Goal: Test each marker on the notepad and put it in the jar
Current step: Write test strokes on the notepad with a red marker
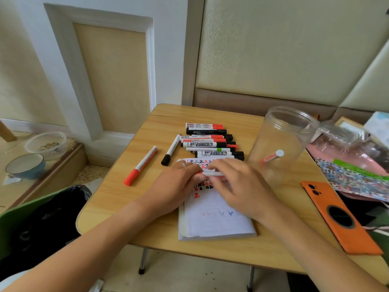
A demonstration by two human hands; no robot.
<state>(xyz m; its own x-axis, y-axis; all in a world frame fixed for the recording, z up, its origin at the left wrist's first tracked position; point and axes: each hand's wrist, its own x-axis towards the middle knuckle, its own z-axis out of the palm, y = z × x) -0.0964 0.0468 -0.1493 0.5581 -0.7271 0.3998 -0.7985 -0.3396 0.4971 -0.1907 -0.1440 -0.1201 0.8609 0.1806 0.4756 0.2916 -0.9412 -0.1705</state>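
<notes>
both forearms are bare, and the left hand point(177, 184) wears a thin silver ring point(182, 164).

Soft, even daylight fills the room, bright without harsh glare, and the wooden surface point(130, 207) shows only faint, diffuse shadows under the forearms and beside the notepad point(212, 220). The clear jar point(280, 144) catches pale highlights along its rim and wall. Wide-angle distortion bends the wall panel point(113, 76) and the frame's edges, and the whole picture is slightly soft, with small print on the markers point(208, 142) unreadable.
</notes>
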